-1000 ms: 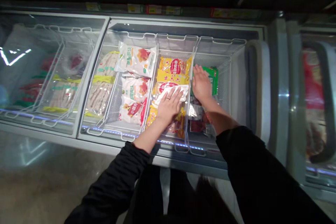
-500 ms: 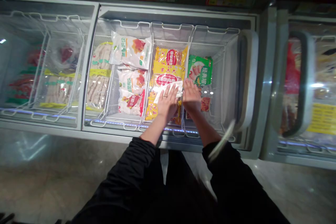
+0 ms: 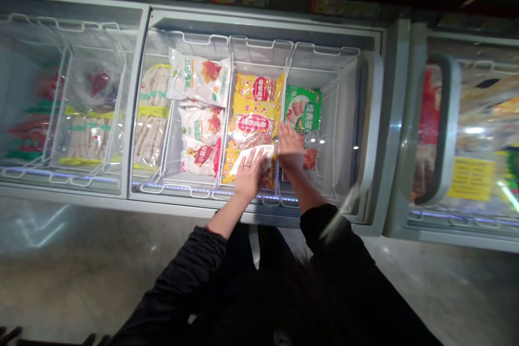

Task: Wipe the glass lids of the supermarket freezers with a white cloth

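Note:
My left hand (image 3: 250, 173) lies flat with its fingers stretched out, pressing a thin white cloth (image 3: 265, 152) onto the glass lid of a chest freezer. A ring shows on one finger. Just right of it, my right hand (image 3: 290, 147) rests with its fingers extended and close together; its palm is hidden, and nothing shows in it. Beneath the glass under my left hand are yellow food bags (image 3: 253, 123). A green food bag (image 3: 304, 108) lies beyond my right hand, with a smaller reddish pack (image 3: 310, 158) beside that hand.
White wire baskets (image 3: 259, 43) divide the freezer. White food bags (image 3: 200, 77) and packs with yellow edges (image 3: 152, 135) lie to the left. A curved grey handle (image 3: 371, 124) stands at the lid's right end. Another freezer handle (image 3: 441, 130) is farther right.
My left hand and the cloth have slid toward the freezer's front edge, uncovering more of the yellow bags. My right hand stays close by. The view has shifted slightly.

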The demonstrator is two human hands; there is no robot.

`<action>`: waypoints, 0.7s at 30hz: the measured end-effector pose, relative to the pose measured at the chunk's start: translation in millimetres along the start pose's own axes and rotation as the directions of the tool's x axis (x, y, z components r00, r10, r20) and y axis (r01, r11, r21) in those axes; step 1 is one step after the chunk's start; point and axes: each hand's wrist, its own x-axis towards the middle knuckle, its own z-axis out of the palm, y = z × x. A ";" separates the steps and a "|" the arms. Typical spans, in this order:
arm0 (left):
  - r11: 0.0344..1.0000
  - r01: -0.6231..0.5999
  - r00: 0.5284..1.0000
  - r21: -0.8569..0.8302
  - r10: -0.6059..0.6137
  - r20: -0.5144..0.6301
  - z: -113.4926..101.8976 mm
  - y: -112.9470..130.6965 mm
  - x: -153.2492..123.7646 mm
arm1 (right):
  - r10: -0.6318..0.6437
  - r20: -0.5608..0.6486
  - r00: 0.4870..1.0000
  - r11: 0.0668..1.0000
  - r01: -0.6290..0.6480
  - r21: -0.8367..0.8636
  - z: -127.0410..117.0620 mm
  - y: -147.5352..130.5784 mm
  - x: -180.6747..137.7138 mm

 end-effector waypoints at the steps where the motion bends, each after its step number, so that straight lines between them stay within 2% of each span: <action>1: 0.999 -0.045 0.999 -0.004 0.045 0.011 1.3 3.0 3.2 | -0.008 0.010 1.000 1.000 0.008 0.004 -0.4 0.8 0.2; 4: 0.991 -0.135 0.989 0.003 0.134 0.067 -5.0 -2.2 16.8 | -0.021 0.067 0.998 0.999 0.019 0.032 -5.1 3.7 3.5; 7: 0.999 -0.002 0.997 0.041 -0.001 0.076 -14.4 -15.8 10.2 | -0.024 0.142 0.990 0.998 0.015 0.068 -14.0 6.6 7.7; 9: 0.992 0.111 0.990 0.059 -0.116 0.081 -15.4 -18.4 -10.2 | -0.030 0.191 0.981 0.995 0.011 0.096 -18.9 7.2 6.4; 11: 0.987 0.148 0.981 0.064 -0.155 0.116 -11.0 -11.1 -36.1 | -0.016 0.217 0.976 0.992 -0.011 0.125 -20.8 4.1 -2.2; 14: 0.983 0.175 0.972 0.062 -0.183 0.149 1.3 12.1 -65.3 | 0.013 0.227 0.974 0.984 -0.053 0.171 -18.6 -10.4 -31.5; 17: 0.986 0.161 0.974 0.047 -0.167 0.152 9.0 26.3 -70.2 | 0.028 0.248 0.968 0.974 -0.083 0.213 -14.2 -30.9 -72.4; 19: 0.996 0.088 0.983 0.029 -0.092 0.159 6.3 20.6 -64.3 | 0.031 0.271 0.962 0.970 -0.095 0.224 -13.1 -41.5 -99.0; 21: 1.000 -0.012 0.984 0.011 0.010 0.180 -1.1 4.5 -58.3 | 0.014 0.295 0.955 0.970 -0.085 0.229 -14.6 -47.5 -121.1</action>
